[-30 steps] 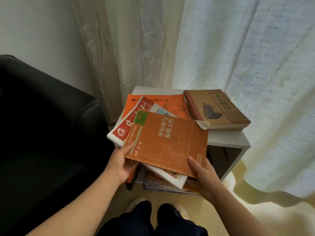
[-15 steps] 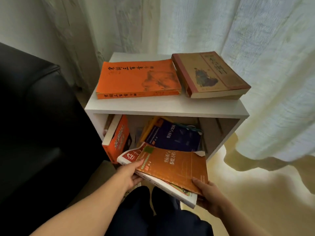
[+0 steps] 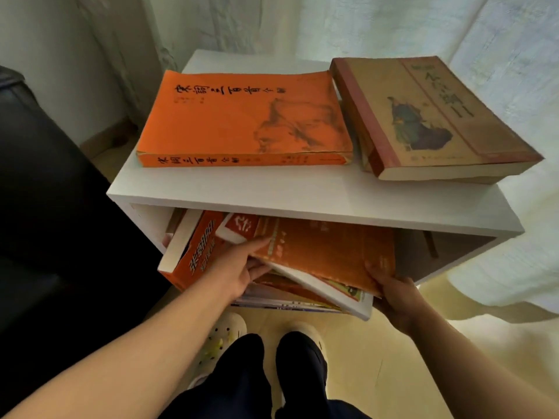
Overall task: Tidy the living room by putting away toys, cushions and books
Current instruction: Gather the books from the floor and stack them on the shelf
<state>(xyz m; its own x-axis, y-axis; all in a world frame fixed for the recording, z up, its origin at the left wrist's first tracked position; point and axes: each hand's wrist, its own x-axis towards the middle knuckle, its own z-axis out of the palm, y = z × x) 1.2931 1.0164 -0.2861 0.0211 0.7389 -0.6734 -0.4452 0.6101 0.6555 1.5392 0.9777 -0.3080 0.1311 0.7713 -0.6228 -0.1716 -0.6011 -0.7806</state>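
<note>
Both my hands hold a small stack of books (image 3: 326, 255), a thin brown-orange one on top of a white one with red lettering. The stack lies half inside the open compartment of a white side cabinet (image 3: 272, 198). My left hand (image 3: 239, 267) grips the stack's left edge. My right hand (image 3: 393, 294) grips its near right corner. The stack rests tilted on other books (image 3: 290, 297) lying in the compartment. An orange book (image 3: 193, 255) leans at the compartment's left side.
On the cabinet top lie a large orange book (image 3: 242, 119) and a thick tan book (image 3: 423, 116). A black sofa (image 3: 45, 207) stands close on the left. White curtains (image 3: 499, 40) hang behind and to the right. My feet (image 3: 260, 337) stand just before the cabinet.
I have lowered the stack from above the cabinet top and pushed it forward into the compartment. My view has dropped closer to the cabinet.
</note>
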